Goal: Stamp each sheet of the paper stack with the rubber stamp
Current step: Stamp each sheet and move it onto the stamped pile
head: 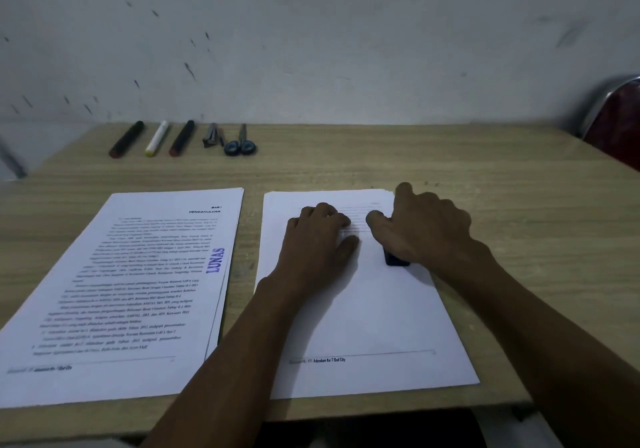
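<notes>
Head view, right hand: fingers curled over a dark rubber stamp, gripping it; the stamp's lower end shows below the palm and sits on the top sheet.
Head view, left hand: lies palm down on the same sheet, fingers bent at the knuckles, pressing the paper; it holds nothing.
Paper stack: on the right of the tabletop, under both hands, mostly blank with a printed footer line near its lower edge.
Stamped pile: to the left, just beside the stack, top page full of text with a blue "LUNAS" mark along its right margin.
Far edge of tabletop: three markers in a row, then a dark tool and blue-handled scissors.
Right corner: part of a red chair with a metal frame.
</notes>
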Available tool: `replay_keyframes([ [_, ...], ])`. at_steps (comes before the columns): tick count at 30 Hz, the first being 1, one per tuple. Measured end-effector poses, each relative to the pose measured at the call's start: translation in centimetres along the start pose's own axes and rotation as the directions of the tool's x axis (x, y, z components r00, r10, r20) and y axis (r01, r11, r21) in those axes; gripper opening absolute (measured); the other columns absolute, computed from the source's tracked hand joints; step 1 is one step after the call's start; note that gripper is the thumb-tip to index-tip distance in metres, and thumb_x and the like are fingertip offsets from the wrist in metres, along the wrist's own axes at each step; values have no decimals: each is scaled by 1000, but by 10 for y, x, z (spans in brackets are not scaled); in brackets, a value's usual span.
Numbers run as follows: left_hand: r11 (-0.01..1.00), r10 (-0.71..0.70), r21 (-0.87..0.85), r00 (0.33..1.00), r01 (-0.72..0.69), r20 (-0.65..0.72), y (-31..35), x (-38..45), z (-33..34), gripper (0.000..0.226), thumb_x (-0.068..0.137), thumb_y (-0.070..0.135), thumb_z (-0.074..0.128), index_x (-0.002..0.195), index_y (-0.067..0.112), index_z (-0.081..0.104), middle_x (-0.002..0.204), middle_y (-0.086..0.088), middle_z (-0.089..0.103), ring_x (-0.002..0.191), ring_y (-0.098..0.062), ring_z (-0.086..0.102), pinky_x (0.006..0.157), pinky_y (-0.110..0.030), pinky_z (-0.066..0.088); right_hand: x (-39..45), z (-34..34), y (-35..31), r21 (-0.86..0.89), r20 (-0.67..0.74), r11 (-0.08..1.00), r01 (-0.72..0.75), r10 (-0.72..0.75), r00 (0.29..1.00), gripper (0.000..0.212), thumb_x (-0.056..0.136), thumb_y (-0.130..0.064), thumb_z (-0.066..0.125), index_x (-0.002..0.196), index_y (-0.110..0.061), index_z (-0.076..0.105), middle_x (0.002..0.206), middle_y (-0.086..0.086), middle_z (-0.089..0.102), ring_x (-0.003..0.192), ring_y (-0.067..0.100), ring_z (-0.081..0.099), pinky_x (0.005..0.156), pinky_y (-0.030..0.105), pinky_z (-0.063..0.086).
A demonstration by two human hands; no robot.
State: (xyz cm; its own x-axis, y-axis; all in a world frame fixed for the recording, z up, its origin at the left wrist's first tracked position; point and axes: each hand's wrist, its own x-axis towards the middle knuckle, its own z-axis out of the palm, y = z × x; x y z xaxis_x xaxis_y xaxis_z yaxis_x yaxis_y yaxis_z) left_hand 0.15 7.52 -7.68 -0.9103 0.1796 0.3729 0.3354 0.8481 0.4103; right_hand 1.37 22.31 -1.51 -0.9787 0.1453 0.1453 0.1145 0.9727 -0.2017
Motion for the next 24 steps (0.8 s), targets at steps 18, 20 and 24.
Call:
replay_keyframes([
  [18, 970, 10, -236, 980, -57, -197, -4, 2, -21, 19, 83, 17, 69, 100, 8, 71, 105, -8, 66, 103, -26, 59, 88, -32, 42, 0, -7, 83, 500, -463, 866, -23, 290, 838, 23, 80, -29, 74, 99, -15, 74, 95, 4, 74, 93, 23, 68, 78, 21, 39],
  [20, 968, 4, -244, 979, -55, -205, -5, 2, -20, 19, 83, 17, 70, 100, 8, 71, 105, -7, 66, 102, -25, 59, 87, -31, 42, 2, -9, 88, 509, -464, 861, -23, 297, 834, 29, 81, -28, 74, 106, -14, 75, 103, 5, 75, 98, 22, 68, 86, 22, 42],
  [24, 966, -3, -253, 979, -51, -206, -4, 2, -20, 18, 83, 18, 69, 100, 10, 71, 105, -5, 65, 102, -24, 58, 86, -32, 44, 3, -9, 88, 513, -434, 858, -12, 272, 859, 35, 79, -28, 77, 112, -15, 74, 110, 6, 73, 105, 20, 67, 94, 22, 42],
])
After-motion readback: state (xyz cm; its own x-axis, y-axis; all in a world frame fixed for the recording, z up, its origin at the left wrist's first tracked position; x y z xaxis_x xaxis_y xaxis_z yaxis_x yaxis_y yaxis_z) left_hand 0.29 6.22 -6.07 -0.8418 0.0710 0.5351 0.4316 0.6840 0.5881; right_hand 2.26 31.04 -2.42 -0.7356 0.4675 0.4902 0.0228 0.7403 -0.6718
